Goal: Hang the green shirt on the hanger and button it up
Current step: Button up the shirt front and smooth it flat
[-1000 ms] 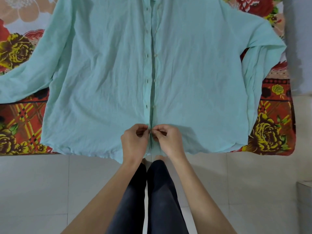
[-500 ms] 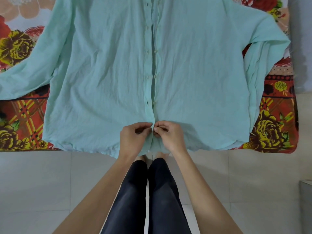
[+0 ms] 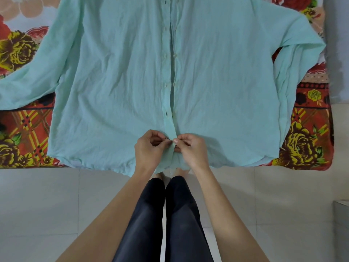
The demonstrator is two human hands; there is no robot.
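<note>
Item one: green shirt (image 3: 122, 82), pale mint and creased. It lies front-up on a bed, filling the view from the centre up to 12 o'clock, with its hem hanging slightly over the bed's near edge toward 6 o'clock. One sleeve (image 3: 24, 86) trails off to 9 o'clock. The other sleeve (image 3: 294, 76) is folded back along the body at 3 o'clock.

Item two: buttons (image 3: 174, 55), small and pale, running in a row up the middle. Each sits just beside a buttonhole (image 3: 167, 55) on the neighbouring front edge.

Item three: left hand (image 3: 149, 150), just below centre. Its fingers (image 3: 160, 138) are curled, and thumb and forefinger pinch the shirt's front edge near the hem.

Item four: right hand (image 3: 192, 150), immediately at 3 o'clock of the left, nearly touching it. Its fingers (image 3: 184, 138) are curled in the same way and nip the opposite edge at the same spot. From here I cannot tell whether a button sits between the fingertips.

Item five: bedspread (image 3: 24, 133), red and orange with yellow roses, showing on either side of the shirt.

Item six: floor (image 3: 37, 205), pale tiles, from 8 o'clock round to 4 o'clock.

Item seven: the person's legs (image 3: 147, 224) in dark leggings, at 6 o'clock between the forearms.
</note>
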